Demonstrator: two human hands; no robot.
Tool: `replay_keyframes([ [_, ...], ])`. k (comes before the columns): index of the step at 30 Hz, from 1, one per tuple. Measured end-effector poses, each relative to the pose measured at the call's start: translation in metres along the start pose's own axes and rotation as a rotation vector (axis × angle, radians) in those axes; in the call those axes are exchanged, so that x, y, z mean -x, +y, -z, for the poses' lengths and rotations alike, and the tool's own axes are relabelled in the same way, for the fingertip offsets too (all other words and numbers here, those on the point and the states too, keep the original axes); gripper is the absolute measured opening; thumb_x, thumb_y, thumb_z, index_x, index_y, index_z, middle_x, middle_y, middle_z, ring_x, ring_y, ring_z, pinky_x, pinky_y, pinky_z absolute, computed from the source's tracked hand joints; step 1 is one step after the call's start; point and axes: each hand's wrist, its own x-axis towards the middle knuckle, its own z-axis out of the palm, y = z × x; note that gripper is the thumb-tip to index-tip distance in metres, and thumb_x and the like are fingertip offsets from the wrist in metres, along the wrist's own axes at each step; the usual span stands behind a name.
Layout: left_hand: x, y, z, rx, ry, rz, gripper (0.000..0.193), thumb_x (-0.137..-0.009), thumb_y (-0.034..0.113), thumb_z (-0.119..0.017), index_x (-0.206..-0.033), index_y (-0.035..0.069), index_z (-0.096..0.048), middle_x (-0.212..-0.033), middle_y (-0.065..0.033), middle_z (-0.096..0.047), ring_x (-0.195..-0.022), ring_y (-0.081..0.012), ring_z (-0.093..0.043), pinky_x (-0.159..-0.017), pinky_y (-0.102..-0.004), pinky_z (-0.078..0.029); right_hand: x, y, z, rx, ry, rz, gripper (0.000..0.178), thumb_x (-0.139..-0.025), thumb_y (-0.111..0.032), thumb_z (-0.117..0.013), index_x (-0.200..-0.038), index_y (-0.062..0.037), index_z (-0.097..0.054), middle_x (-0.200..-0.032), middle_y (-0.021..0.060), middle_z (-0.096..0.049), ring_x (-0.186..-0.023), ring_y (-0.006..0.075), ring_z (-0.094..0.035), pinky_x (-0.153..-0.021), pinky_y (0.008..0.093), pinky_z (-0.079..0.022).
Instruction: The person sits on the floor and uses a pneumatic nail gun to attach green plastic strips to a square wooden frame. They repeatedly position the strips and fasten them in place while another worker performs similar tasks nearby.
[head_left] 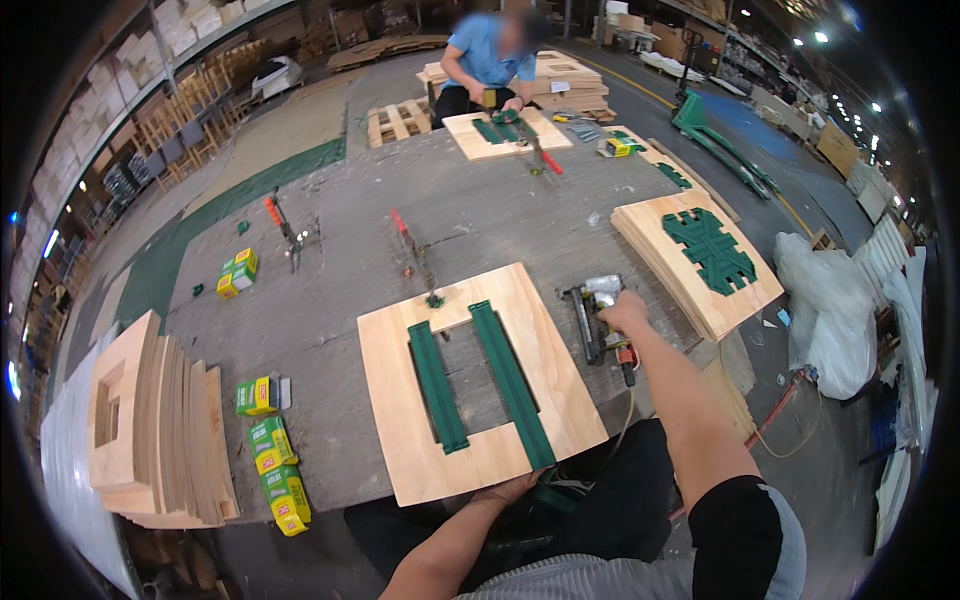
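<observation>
My right hand (626, 314) is wrapped round the handle of a pneumatic staple gun (602, 290), which rests at the right side of a wooden seat panel (395, 390). The panel lies in front of me and has a cut-out in its middle. Two green webbing straps (507, 375) run lengthwise over it, and the right one reaches past the front edge. Under that edge, close to the strap's end, is my left hand (512, 487). Its fingers are hidden by the panel, so its grip does not show.
Webbed panels are stacked (720, 250) at the right, bare panels (150, 430) at the left. Green-yellow boxes (275, 455) stand beside those. Red-handled tools (408, 240) lie on the grey table (340, 190). Across it, a co-worker (490, 60) handles another panel. An air hose (622, 425) hangs nearby.
</observation>
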Motion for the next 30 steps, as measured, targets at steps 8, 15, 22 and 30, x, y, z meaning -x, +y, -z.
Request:
replay_keyframes([
  [8,0.002,0.000,-0.004,0.081,-0.029,0.042,0.058,-0.104,0.062,-0.041,-0.141,0.019,-0.055,-0.137,-0.0094,-0.062,-0.127,-0.0342,-0.059,-0.107,-0.0512,-0.048,0.051,0.007,0.034,-0.950,-0.157,0.090,0.036,-0.079,-0.014,-0.078,-0.107,-0.0003,-0.060,-0.083,0.0089,-0.064,-0.066,0.0235,-0.063,-0.058,0.0395,-0.053],
  [15,0.001,-0.002,-0.014,0.093,-0.054,0.103,0.057,-0.104,0.062,-0.041,-0.138,0.020,-0.057,-0.136,-0.0094,-0.063,-0.126,-0.0347,-0.059,-0.106,-0.0518,-0.047,0.190,-0.001,0.069,-0.894,-0.344,-0.003,0.045,-0.088,-0.029,-0.083,-0.117,-0.0030,-0.060,-0.075,0.0058,-0.063,-0.055,0.0174,-0.060,-0.049,0.0343,-0.050],
  [22,0.003,-0.004,-0.015,0.109,-0.064,0.128,0.055,-0.103,0.062,-0.042,-0.136,0.021,-0.059,-0.134,-0.0095,-0.064,-0.125,-0.0351,-0.060,-0.106,-0.0523,-0.047,0.265,0.004,-0.005,-0.769,-0.581,0.083,0.017,-0.094,-0.009,-0.073,-0.105,-0.0014,-0.062,-0.079,0.0025,-0.062,-0.057,0.0123,-0.060,-0.050,0.0303,-0.050],
  [30,0.005,-0.007,-0.016,0.123,-0.085,0.148,0.054,-0.103,0.062,-0.043,-0.133,0.021,-0.061,-0.132,-0.0096,-0.064,-0.123,-0.0355,-0.060,-0.105,-0.0529,-0.047,0.264,-0.001,-0.015,-0.621,-0.626,0.125,0.033,-0.093,-0.013,-0.075,-0.117,-0.0001,-0.055,-0.085,0.0055,-0.065,-0.058,0.0112,-0.061,-0.049,0.0286,-0.050],
])
